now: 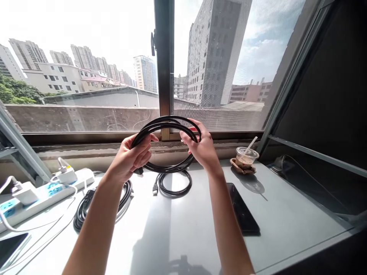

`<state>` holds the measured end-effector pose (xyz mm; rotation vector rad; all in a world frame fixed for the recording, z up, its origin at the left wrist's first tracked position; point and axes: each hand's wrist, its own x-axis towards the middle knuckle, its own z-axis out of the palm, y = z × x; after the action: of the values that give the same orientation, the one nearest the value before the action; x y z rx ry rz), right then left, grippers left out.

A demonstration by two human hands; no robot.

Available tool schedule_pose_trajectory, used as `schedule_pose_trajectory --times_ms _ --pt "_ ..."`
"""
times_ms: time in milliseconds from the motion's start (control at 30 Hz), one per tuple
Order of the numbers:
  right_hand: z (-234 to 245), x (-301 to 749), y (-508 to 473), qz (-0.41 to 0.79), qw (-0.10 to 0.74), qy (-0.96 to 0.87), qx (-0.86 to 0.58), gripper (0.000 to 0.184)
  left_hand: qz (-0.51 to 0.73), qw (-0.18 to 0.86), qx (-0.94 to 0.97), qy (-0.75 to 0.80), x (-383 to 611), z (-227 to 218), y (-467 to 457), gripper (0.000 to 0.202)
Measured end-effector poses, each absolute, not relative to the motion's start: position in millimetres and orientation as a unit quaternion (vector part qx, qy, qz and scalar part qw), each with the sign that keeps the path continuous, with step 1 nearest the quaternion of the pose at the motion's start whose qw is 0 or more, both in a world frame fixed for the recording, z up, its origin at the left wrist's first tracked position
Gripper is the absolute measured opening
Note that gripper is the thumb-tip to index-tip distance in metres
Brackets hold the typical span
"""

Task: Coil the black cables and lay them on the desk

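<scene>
A black cable wound in loops (169, 125) is held up above the white table between my two hands. My left hand (137, 154) wraps round the left side of the coil, with a dark connector end (139, 171) hanging just below its fingers. On the right side, my right hand (200, 144) grips the loops between thumb and fingers. Behind and below the held coil, a smaller coiled black cable (175, 194) with a metal-tipped plug (155, 189) lies on the table. Another bundle of black cable (83, 210) rests partly hidden behind my left forearm.
A white power strip (48, 193) with chargers and white cords runs along the left. A phone-like device (13, 248) lies at the lower left. A black tablet-like slab (243, 214) sits beside my right forearm; a plastic cup with straw (246, 154) stands in a brown holder behind it.
</scene>
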<state>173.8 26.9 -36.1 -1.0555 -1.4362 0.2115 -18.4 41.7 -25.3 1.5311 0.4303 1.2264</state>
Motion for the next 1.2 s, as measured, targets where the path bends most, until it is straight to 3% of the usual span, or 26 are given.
schedule_pose_trajectory --times_ms 333,433,567,667,800,1033,1200 --pt "-29.3 168.2 16.8 0.197 0.576 -0.661 -0.438 0.035 0.468 0.478 0.712 0.215 -32.7 -20.4 37.1 0.01" --pt "-30.5 168.1 17.7 0.164 0.572 -0.688 -0.416 0.029 0.468 0.486 0.709 0.206 -34.3 -21.9 40.1 0.024" --pt "-29.9 167.7 16.6 0.108 0.548 -0.701 -0.443 0.026 0.445 0.495 0.715 0.215 -35.0 -21.9 43.0 0.061" --pt "-27.6 167.2 13.9 0.078 0.521 -0.706 -0.473 0.026 0.443 0.514 0.71 0.192 -34.7 -22.2 44.2 0.069" --pt "-24.6 165.7 9.9 0.031 0.495 -0.701 -0.512 0.023 0.431 0.523 0.707 0.201 -34.7 -23.1 46.8 0.071" --pt "-21.7 164.1 5.4 0.001 0.521 -0.698 -0.492 0.028 0.348 0.569 0.691 0.278 -36.3 -13.3 51.4 0.07" --pt "-21.9 163.0 6.1 -0.028 0.532 -0.698 -0.478 0.031 0.397 0.558 0.641 0.346 -25.6 -11.9 47.6 0.063"
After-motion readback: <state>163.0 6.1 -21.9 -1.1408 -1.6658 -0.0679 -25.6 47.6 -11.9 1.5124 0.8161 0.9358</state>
